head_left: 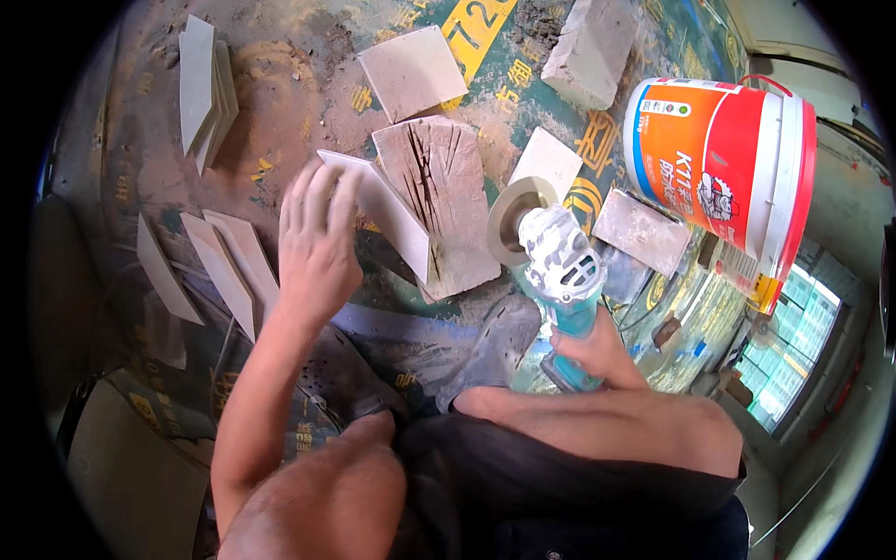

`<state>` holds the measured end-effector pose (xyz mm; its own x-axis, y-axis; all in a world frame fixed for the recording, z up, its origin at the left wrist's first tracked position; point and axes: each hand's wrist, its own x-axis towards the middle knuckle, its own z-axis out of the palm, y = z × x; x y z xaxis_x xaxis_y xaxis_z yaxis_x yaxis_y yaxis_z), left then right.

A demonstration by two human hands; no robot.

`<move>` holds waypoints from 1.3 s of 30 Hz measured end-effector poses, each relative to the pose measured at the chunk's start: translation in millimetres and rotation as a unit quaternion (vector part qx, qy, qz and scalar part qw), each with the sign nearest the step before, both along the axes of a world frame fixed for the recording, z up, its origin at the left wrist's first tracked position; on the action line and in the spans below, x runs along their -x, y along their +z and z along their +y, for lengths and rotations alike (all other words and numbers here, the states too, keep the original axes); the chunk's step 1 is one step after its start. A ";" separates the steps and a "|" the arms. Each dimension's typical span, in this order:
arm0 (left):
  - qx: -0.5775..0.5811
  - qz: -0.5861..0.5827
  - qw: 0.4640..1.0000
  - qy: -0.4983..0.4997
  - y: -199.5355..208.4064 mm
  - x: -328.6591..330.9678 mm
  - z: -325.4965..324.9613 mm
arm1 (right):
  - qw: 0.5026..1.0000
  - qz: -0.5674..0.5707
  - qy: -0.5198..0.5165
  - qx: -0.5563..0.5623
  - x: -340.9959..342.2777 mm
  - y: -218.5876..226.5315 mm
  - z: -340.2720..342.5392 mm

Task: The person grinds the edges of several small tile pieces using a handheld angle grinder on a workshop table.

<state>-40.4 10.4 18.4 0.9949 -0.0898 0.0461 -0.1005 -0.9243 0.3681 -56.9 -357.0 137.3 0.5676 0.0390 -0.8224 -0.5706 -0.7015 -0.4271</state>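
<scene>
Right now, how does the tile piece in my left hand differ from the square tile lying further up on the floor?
The held tile piece is a long narrow strip, while the square tile is roughly as wide as it is long. The strip is gripped by the left hand and propped on edge against the cracked wooden block; the square tile lies flat and untouched on the dusty floor. Both are pale beige with dusty surfaces.

The right hand (597,350) covers the lower grip of the teal angle grinder (560,280). The left hand (317,238) masks part of the pale tile (387,210) it holds. The wooden block (443,210) is partly screened by that tile (lower left corner). The bucket (723,173) hides the floor (308,103) beneath it.
</scene>
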 end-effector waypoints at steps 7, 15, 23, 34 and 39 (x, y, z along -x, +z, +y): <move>0.098 -0.103 0.988 -0.053 -47.2 -28.3 -11.0 | 0.999 0.013 -0.009 -0.041 -5.8 -3.1 0.0; 0.202 -0.026 0.979 -0.027 -23.9 -3.8 -22.1 | 0.997 0.031 -0.025 -0.068 -2.8 4.9 -9.6; 0.273 -0.024 0.962 -0.018 -30.5 -4.1 -33.7 | 0.980 0.150 0.042 -0.127 -3.0 -8.8 -45.7; 0.266 -0.117 0.957 -0.005 -55.2 -21.9 -38.9 | 0.992 0.096 -0.001 -0.083 -11.5 7.3 -34.9; 0.237 -0.112 0.965 -0.021 -55.1 -23.4 -33.9 | 0.988 0.136 0.070 0.015 -24.4 6.9 -37.5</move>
